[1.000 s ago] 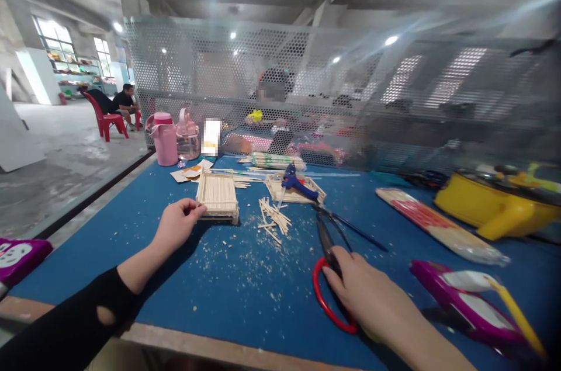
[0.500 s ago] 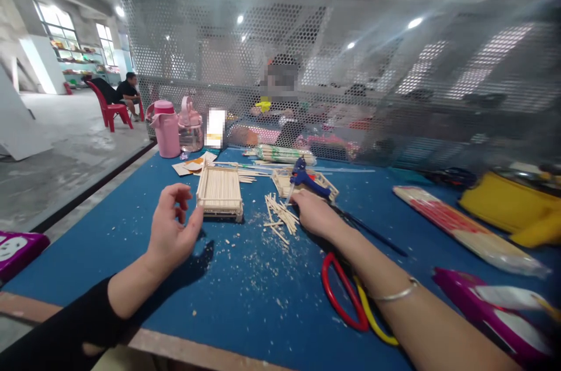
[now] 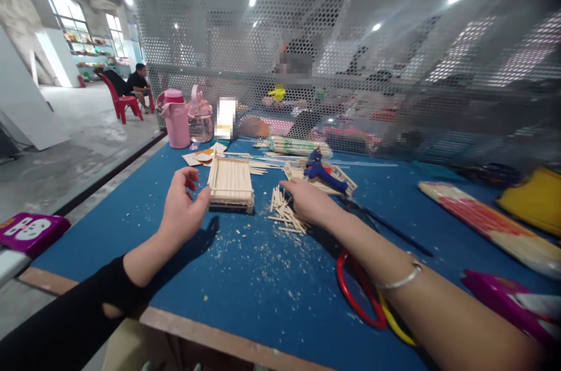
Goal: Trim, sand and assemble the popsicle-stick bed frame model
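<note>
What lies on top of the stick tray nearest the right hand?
A blue glue gun lies across the stick tray, a red patch beside it. The gun hides some of the tray's floor; the right hand covers some of its near side.

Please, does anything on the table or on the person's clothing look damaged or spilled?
Yes: pale crumbs litter the blue tabletop around the short sticks, looking spilled, and the black left sleeve has a hole, perhaps torn.

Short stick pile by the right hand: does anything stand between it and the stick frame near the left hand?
Nothing visible: blue tabletop lies between the short stick pile and the stick frame. The left hand is on the frame's opposite side, out of that gap.
</note>
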`<control>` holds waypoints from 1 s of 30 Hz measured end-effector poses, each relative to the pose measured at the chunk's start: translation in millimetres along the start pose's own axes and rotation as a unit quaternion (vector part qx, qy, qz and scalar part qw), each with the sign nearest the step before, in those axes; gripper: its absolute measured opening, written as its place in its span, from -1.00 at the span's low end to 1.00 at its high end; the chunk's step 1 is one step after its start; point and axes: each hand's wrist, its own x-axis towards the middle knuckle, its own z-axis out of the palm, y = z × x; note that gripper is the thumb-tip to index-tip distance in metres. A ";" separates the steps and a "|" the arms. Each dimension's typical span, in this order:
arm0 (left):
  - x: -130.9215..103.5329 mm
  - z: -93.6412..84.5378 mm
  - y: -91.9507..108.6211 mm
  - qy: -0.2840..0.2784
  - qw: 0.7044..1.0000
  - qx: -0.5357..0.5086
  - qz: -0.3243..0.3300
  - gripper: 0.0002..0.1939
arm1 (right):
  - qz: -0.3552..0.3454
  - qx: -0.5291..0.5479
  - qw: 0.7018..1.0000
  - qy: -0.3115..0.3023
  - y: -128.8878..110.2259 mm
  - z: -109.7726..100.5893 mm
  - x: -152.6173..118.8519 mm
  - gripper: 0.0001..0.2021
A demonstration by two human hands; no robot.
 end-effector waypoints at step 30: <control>28.0 7.5 -8.1 -0.244 0.970 -0.007 0.002 -0.89 | -0.072 0.059 0.996 -0.019 -32.4 -10.6 -50.7 -0.81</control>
